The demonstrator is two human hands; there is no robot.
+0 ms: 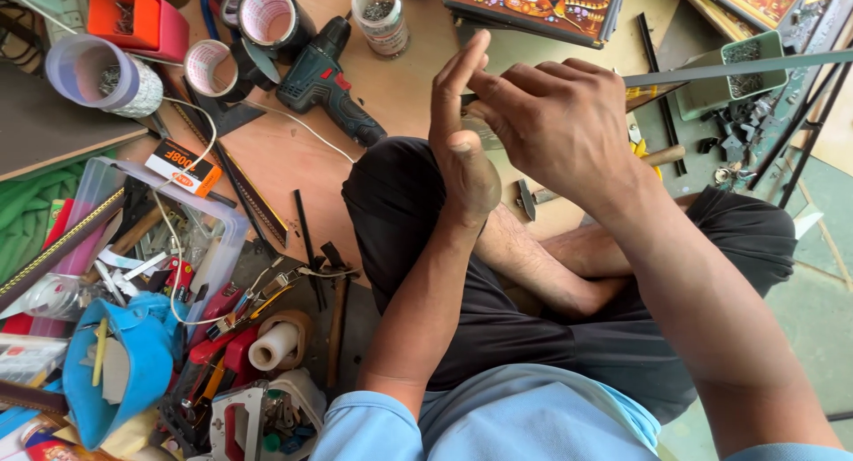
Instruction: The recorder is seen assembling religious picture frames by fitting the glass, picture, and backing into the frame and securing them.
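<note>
Person sits cross-legged on the floor, black shorts (462,274) nearest, both hands raised together over the knees. Right hand (555,128) is clamped on a long thin metal strip (737,68) that runs out to the right, left hand (462,132) pressed flat and open against its near end. Left of them: clear tool bin (227,248), green cordless drill (324,79), tape rolls (271,15).

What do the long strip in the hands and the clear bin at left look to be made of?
The long strip, gripped by the right hand, looks like grey metal: thin, straight, dull sheen. The clear bin looks like plastic: see-through walls, rounded rim, tools visible through them.
</note>
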